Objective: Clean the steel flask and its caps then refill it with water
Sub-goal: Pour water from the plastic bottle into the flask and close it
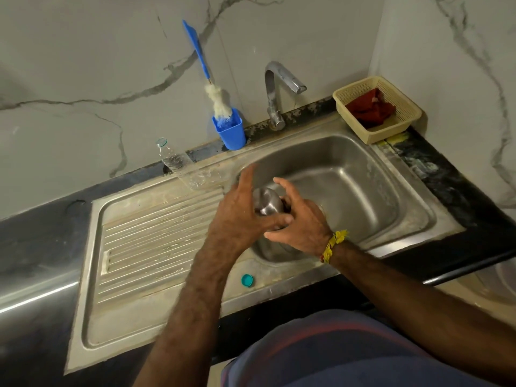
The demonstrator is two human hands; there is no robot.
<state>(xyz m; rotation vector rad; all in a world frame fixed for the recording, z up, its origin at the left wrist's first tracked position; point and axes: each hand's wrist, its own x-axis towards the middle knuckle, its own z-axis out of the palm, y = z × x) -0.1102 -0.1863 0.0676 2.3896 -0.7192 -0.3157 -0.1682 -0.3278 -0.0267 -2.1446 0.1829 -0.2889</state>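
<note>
The steel flask (266, 203) is held over the left part of the sink basin (351, 188); only one rounded steel end shows between my hands. My right hand (300, 219) grips it from the right with curled fingers. My left hand (240, 210) lies against its left side, fingers straight and pointing away from me, thumb stretched across the steel below. That hand looks slightly blurred. A small teal cap (247, 280) lies on the sink's front rim, apart from both hands. The rest of the flask is hidden.
The tap (282, 85) stands behind the basin, no stream visible. A blue cup (230, 131) holds a bottle brush (219, 100) at the wall. A clear plastic bottle (178, 164) stands by the ribbed drainboard (156, 233). A cream basket (402, 122) with a red cloth (371, 108) sits back right.
</note>
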